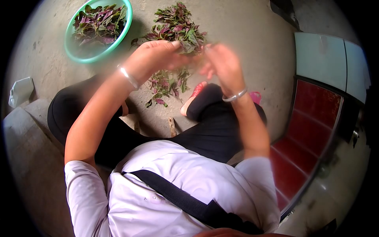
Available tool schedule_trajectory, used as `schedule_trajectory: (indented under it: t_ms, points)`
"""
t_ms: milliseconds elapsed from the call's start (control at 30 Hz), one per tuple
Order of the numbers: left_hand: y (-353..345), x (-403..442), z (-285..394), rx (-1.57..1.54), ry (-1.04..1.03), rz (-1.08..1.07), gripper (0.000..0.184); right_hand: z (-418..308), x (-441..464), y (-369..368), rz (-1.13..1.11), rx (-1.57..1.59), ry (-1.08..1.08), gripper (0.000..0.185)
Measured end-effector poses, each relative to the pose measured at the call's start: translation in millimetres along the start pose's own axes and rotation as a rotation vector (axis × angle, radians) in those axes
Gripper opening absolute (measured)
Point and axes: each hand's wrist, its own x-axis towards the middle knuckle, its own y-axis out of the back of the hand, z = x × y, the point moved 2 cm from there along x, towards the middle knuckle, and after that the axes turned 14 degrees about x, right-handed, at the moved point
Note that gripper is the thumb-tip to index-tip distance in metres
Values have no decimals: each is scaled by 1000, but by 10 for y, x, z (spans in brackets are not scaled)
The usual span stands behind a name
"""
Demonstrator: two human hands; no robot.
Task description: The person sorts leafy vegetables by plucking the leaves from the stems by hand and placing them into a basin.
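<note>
My left hand (164, 55) is raised over the floor, thumb up and fingers curled towards my right hand, their tips smeared by motion. Close beside it, my right hand (223, 65) has its fingers bent inward as in a pinch. Whatever is between the fingertips is too blurred to make out. Beyond and below the hands, a pile of purple-and-green leafy greens (179, 27) lies on the floor. Nearer my feet are more loose leafy sprigs (164, 87). At the upper left, a turquoise plastic basin (69, 49) holds similar picked leaves (100, 23).
Red tiles (316, 106) and pale panels (319, 59) form a low unit on the right. A white plastic container (21, 91) stands at the far left. Something pink (256, 97) shows beside my right knee. The floor (252, 31) is bare concrete.
</note>
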Motion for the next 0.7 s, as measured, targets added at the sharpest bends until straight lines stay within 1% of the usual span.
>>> schedule_trajectory:
  t_ms: [33, 167, 233, 367, 467, 500, 533, 600, 700]
  points:
    - [-16, -29, 49, -12, -41, 4, 27, 2, 0, 4, -1, 2, -9, 21]
    - [96, 24, -40, -191, 47, 68, 31, 20, 10, 0, 15, -19, -14, 22]
    - [129, 50, -70, -248, 13, 51, 31, 1, -5, -22, 24, -25, -20, 22]
    - [67, 30, -7, -319, -30, 53, 33, 7, -5, -50, -3, 6, 46, 20]
    - [9, 33, -54, -203, -69, -37, 33, 31, -9, -54, -7, -51, 89, 17]
    - [35, 67, -116, -92, -35, 20, 28, 30, -16, -56, -5, -93, 94, 15]
    - [29, 79, -160, 18, -43, 37, 23, 31, -22, -59, -3, -135, 98, 13]
    - [-76, 34, -137, 237, -26, 3, 24, 44, -38, -99, 13, -150, 178, 10]
    - [-97, 86, -295, 345, -103, -54, 25, 91, -50, -143, 16, -232, 291, 7]
